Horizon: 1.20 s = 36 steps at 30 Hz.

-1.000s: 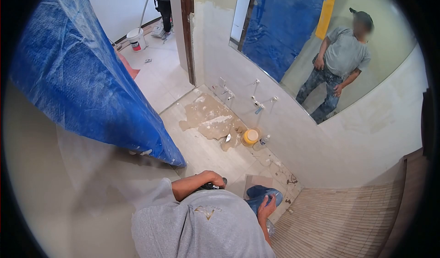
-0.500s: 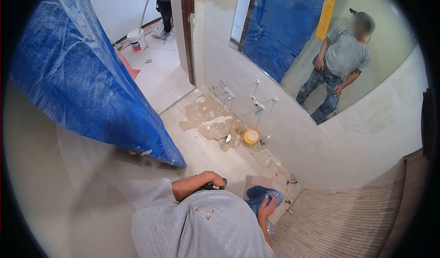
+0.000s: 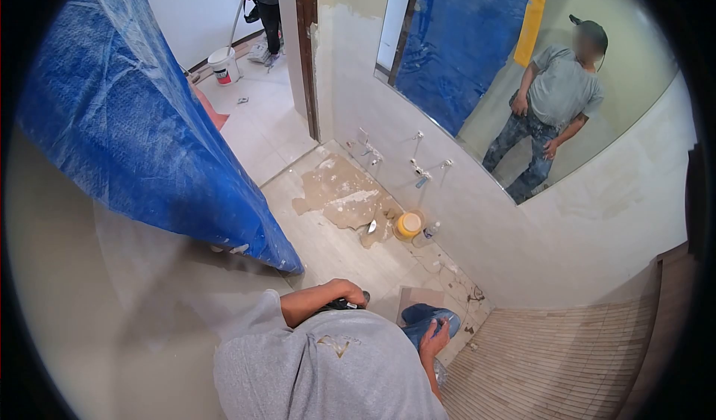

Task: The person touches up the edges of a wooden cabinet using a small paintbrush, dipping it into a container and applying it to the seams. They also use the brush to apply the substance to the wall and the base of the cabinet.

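My left hand (image 3: 348,292) is bent in at the waist of my grey shirt (image 3: 328,368), beside a dark item (image 3: 365,298) at my hip. Its fingers are mostly hidden. My right hand (image 3: 434,338) lies on the thigh of my jeans (image 3: 426,317), fingers stretched out and slightly apart. A small pale streak shows near those fingertips, too small to name. The mirror (image 3: 477,84) reflects me standing, one hand at the hip and the other on the thigh.
Blue plastic sheeting (image 3: 171,151) hangs at left. By the wall are a yellow container (image 3: 409,224), a plastic bottle (image 3: 430,231) and pipe fittings (image 3: 422,174). Dried mortar (image 3: 335,189) marks the floor. Beyond the doorway, another person (image 3: 265,2) stands near a white bucket (image 3: 223,68).
The other person's hand now shows with a black item hanging from it beyond the doorway. My hands have stayed in place, and the view has barely shifted.
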Available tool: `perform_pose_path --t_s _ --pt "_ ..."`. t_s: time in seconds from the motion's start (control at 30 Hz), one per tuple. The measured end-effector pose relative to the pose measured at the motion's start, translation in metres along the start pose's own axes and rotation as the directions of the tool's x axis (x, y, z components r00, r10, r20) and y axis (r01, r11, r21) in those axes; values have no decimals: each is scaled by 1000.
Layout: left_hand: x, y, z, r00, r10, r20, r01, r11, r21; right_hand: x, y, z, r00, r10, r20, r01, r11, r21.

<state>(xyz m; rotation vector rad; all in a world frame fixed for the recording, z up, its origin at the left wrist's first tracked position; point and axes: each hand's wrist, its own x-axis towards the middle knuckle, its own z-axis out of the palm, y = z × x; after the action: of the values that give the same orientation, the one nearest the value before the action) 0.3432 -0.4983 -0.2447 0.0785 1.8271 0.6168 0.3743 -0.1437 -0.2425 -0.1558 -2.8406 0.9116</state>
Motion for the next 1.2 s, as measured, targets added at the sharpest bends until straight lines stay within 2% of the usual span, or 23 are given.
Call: perform_pose_path --t_s 0.73,1.2 --pt "9 -5 2 999 -42 -3 42 998 -40 1 0 0 1000 -1 9 1 1000 14" --pt "0 -1 0 1000 -11 0 11 1000 -26 1 2 0 1000 1 11 -1 1000 18"
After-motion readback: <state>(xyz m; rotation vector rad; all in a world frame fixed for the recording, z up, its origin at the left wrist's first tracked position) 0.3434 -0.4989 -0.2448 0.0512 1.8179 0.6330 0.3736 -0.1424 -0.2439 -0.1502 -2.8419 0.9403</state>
